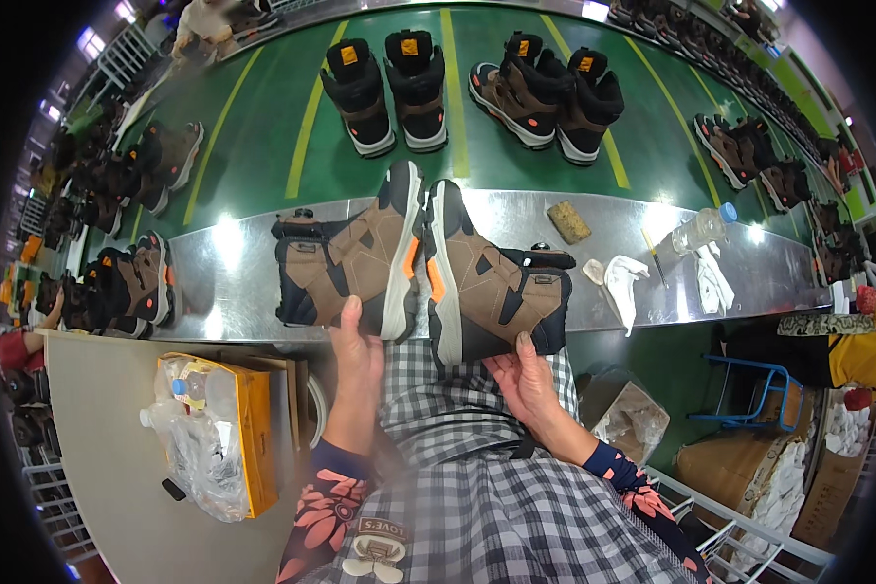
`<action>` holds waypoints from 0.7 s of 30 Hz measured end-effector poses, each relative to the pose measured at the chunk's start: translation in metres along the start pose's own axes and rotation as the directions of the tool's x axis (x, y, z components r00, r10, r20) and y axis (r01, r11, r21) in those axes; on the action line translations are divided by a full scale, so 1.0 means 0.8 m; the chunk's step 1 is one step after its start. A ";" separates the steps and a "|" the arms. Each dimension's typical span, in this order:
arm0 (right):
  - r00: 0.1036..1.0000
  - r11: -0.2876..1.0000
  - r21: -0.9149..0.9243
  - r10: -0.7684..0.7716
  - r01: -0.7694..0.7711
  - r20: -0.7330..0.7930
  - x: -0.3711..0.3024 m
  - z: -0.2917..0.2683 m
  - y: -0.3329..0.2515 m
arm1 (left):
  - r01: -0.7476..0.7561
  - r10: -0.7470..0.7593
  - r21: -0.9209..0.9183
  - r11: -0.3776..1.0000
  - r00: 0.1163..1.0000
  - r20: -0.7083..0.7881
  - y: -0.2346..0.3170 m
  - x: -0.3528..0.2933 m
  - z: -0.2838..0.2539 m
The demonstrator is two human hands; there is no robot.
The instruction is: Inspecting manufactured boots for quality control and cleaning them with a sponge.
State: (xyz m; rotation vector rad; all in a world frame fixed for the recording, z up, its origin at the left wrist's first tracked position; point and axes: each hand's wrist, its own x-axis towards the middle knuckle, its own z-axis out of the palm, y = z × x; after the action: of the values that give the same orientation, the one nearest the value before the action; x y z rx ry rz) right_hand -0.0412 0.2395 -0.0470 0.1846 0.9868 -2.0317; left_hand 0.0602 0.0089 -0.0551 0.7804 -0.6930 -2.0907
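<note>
Two brown and black hiking boots lie on their sides at the front edge of the metal table (214, 292), soles facing each other and toes pointing away from me. My left hand (357, 362) is closed on the left boot (350, 263) near its heel, the thumb resting on the side. The right boot (477, 273) is held by my right hand (528, 384), thumb on top and fingers partly hidden under the heel end. Both boots have grey and black soles with orange patches, and their toes almost touch.
Two pairs of boots (417, 92) (521, 92) stand on the green belt (263, 117) beyond the table. Right of the boots lie a brown block (567, 222), white cloths (625, 287), a thin yellow tool (650, 243) and a clear bottle (699, 232). A yellow box (255, 438) holds plastic bottles, lower left.
</note>
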 end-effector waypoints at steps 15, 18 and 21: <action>0.924 0.923 -0.080 -0.379 0.375 -0.042 0.058 0.044 -0.054 | -0.283 0.276 0.182 0.942 0.959 0.064 0.051 0.000 -0.020; 0.839 0.769 -0.364 -0.540 0.525 0.069 0.060 0.052 -0.073 | -0.568 0.492 0.486 0.664 0.822 0.287 0.102 0.001 -0.031; 0.704 0.197 -0.772 -0.587 0.604 0.401 0.058 0.050 -0.085 | -0.689 0.449 0.586 -0.426 0.400 0.799 0.152 0.007 -0.051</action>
State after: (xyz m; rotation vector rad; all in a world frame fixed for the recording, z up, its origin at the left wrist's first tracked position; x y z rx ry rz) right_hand -0.1125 0.2042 -0.0014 -0.9565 2.2406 -1.8009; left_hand 0.1447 -0.0705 -0.0001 0.4830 -2.2014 -0.1850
